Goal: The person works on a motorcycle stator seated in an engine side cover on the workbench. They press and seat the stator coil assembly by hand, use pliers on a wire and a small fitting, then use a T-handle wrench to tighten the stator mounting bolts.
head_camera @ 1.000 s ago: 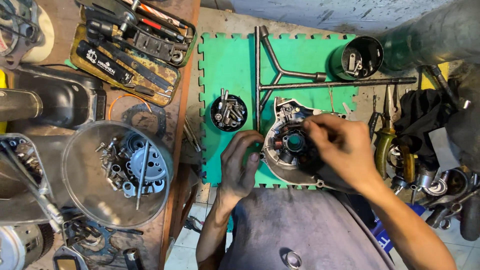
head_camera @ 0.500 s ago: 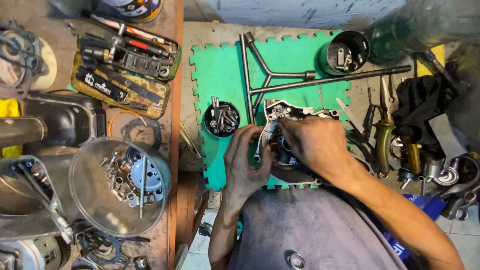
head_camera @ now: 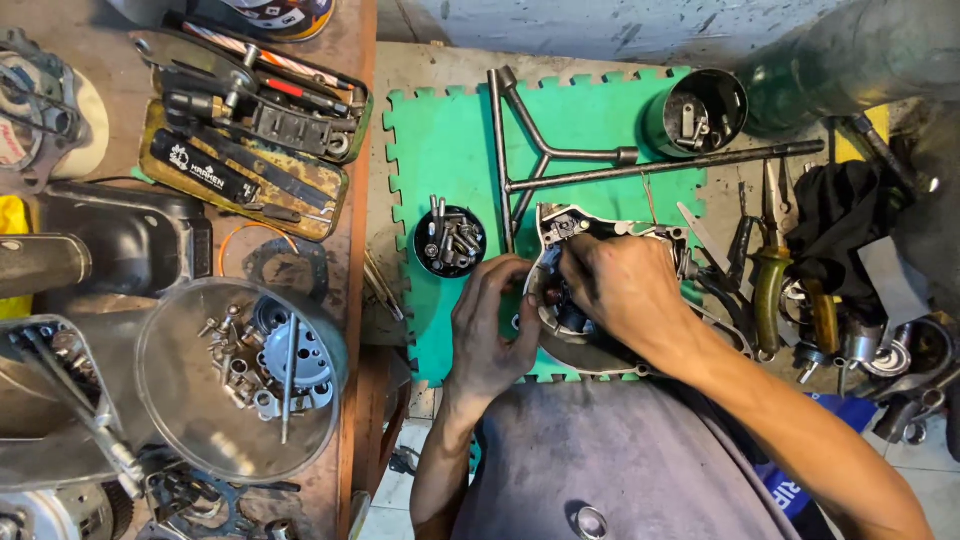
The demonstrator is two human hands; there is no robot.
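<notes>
A round metal engine cover (head_camera: 600, 350) with coils inside lies on a green foam mat (head_camera: 450, 150). My left hand (head_camera: 490, 330) holds the cover's left rim, fingers curled over its edge. My right hand (head_camera: 625, 290) lies over the middle of the cover, fingertips pressed down on a small part inside it; the part itself is hidden under the fingers. A small black cup of bolts (head_camera: 450, 242) stands just left of my left hand.
A long T-shaped socket wrench (head_camera: 560, 160) lies on the mat behind the cover. A black can of parts (head_camera: 697, 112) stands at the back right. Pliers and tools (head_camera: 770, 280) crowd the right. A clear bowl of bolts (head_camera: 240, 375) and a tool tray (head_camera: 250, 140) sit left.
The view has shifted, so the mat sits lower and further right. My right hand moved left across the cover toward its left rim. My left hand stayed on the rim.
</notes>
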